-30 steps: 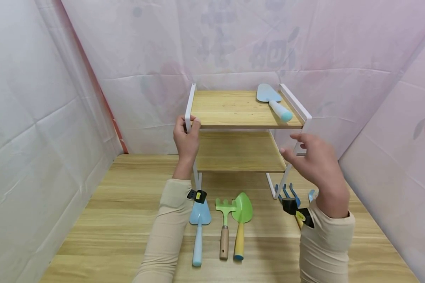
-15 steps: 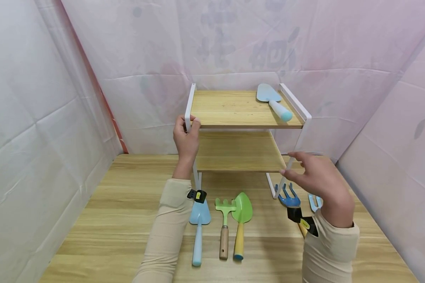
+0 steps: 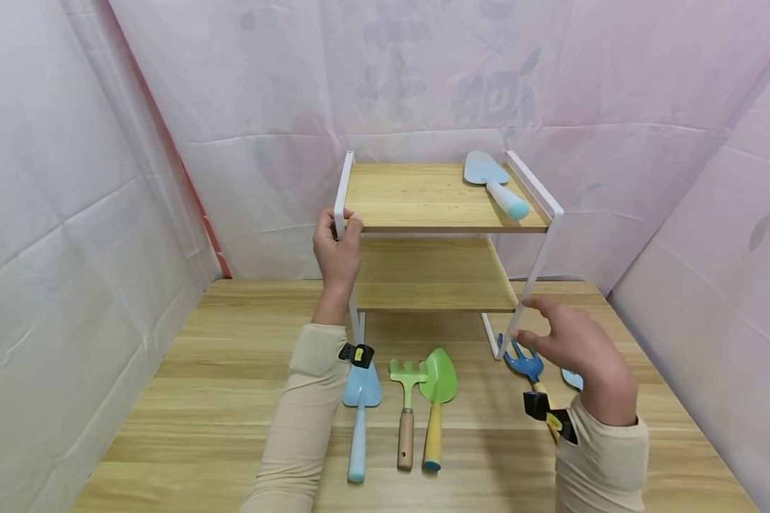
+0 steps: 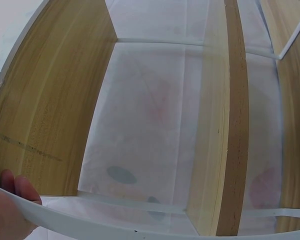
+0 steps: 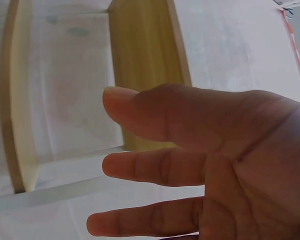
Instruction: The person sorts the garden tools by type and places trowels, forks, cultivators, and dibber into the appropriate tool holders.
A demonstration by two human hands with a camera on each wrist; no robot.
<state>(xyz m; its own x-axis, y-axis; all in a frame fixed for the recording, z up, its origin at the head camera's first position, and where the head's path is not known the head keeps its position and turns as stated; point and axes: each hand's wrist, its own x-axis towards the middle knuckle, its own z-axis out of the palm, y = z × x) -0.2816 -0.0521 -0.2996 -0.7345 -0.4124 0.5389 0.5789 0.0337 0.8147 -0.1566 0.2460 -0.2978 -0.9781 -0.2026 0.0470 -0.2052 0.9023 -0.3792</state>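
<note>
One white-framed, wood-grain two-tier shelf (image 3: 411, 198) stands upright on the pale wood-grain table (image 3: 186, 399), long axis left to right; the left hand (image 3: 337, 258) grips its top front-left corner, the right hand (image 3: 580, 349), thumb and fingers apart, is by its right side.

I see the shelf (image 3: 411, 196) upright at far centre, its two pale wooden boards (image 3: 433, 274) set between white side frames (image 3: 536, 185).

A two-tiered shelf (image 3: 417, 196) stands on a table (image 3: 186, 399). The left hand (image 3: 338, 258) grips its upper front left corner; the right hand (image 3: 580, 345) is beside its right leg. A pale trowel (image 3: 499, 192) lies on its top board; before the shelf lie a blue scoop (image 3: 359, 420), green rake (image 3: 407, 424) and green spade (image 3: 435, 413), and by its right foot a blue fork (image 3: 526, 366).
</note>
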